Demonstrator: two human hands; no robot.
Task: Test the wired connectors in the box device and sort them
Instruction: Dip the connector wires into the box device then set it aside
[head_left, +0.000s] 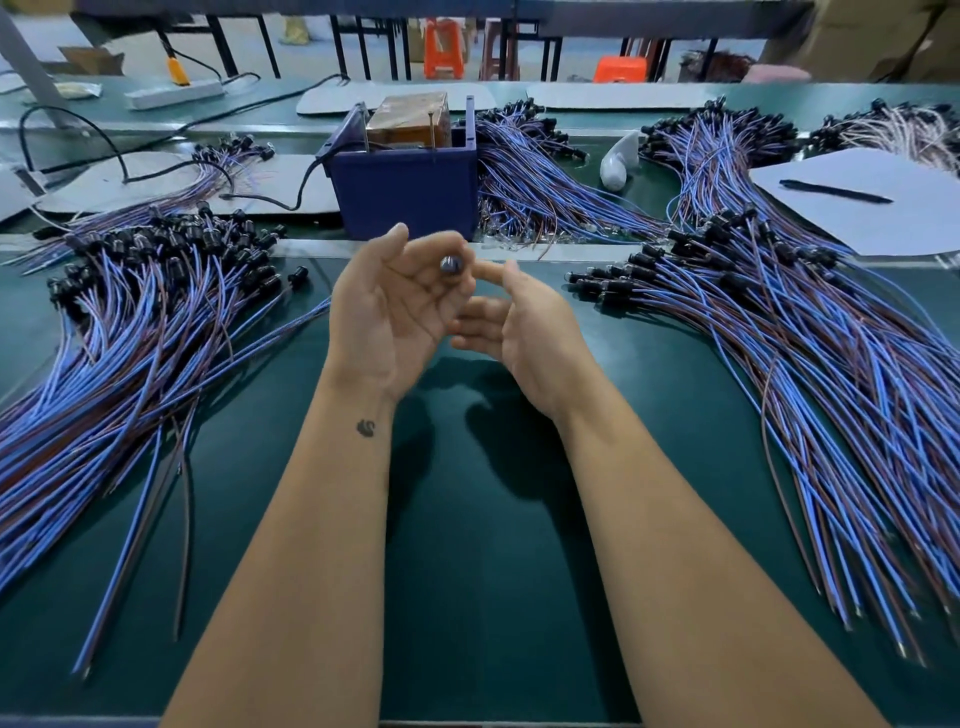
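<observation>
- above the middle of the green table (467, 519), the left hand (395, 312) is raised with the palm turned to the camera, and its fingers are curled.
- at the tips of these fingers sits a small dark round connector (451, 264); the left hand seems to pinch it between the thumb and the fingertips, but the picture is blurred there.
- i cannot tell if a wire hangs from this connector.
- the right hand (519, 338) is just beside the left one, with relaxed, slightly bent fingers; its index finger reaches toward the connector, and i cannot tell if it touches it.
- just behind the hands stands the blue box device (405, 192), with a brown block inside and a black cable going out on its left side.
- on the left lies a big pile of wired connectors (145, 312), blue and brown wires with black heads.
- on the right lies another pile (779, 322) of the same kind, and one more bundle (540, 176) is beside the box.
- a white sheet (872, 208) with a black pen (836, 191) on it lies at the far right.
</observation>
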